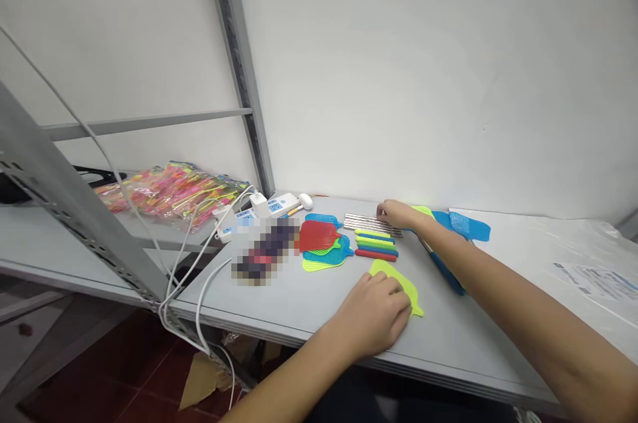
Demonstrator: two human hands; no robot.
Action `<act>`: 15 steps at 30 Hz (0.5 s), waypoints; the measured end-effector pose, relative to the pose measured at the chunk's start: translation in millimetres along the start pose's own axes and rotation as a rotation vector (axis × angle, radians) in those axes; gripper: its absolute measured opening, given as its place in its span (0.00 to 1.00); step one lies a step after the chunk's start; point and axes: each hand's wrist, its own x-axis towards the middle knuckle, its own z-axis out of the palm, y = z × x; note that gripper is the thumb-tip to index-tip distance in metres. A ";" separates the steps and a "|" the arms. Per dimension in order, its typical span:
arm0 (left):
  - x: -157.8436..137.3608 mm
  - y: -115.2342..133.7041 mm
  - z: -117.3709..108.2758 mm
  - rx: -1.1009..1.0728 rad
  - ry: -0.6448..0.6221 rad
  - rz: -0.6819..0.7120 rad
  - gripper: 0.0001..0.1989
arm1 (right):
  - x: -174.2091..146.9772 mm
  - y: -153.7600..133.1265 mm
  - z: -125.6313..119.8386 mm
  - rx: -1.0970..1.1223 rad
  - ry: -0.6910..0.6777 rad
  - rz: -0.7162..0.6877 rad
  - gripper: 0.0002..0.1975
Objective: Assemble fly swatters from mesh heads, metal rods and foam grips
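Note:
My left hand (376,313) is closed around the near side of a yellow-green fly swatter head (406,290) at the table's front; its thumb is hidden. Farther back, my right hand (397,214) has its fingers pinched at the row of thin metal rods (366,222). Just in front of those rods lie several coloured plastic handles (376,255), yellow, blue, green and red. To their left, more swatter heads overlap, with a red swatter head (318,235) on top. Beneath my right forearm rests a swatter with a dark blue handle (447,273).
Blue swatter heads (468,227) lie at the right, beside white plastic sheeting (563,263). White power strips (276,205) with trailing cables stand at the back left. Left of the grey metal post (90,197) are bagged colourful items (174,190). A blurred-out object (269,253) lies on the table.

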 end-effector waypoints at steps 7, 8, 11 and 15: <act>-0.1 -0.1 -1.0 -0.012 0.009 -0.009 0.10 | -2.2 0.4 -3.2 -0.026 0.047 -0.034 0.17; -0.1 0.1 -1.3 -0.011 0.014 -0.014 0.10 | -5.5 1.2 -4.8 -0.016 0.067 -0.027 0.17; 0.3 0.4 -1.8 -0.008 0.029 -0.027 0.09 | -21.4 6.3 -10.2 0.033 0.147 0.019 0.17; 0.8 -0.1 -1.7 -0.012 0.024 -0.038 0.09 | -57.8 9.7 -12.8 0.105 0.302 0.094 0.14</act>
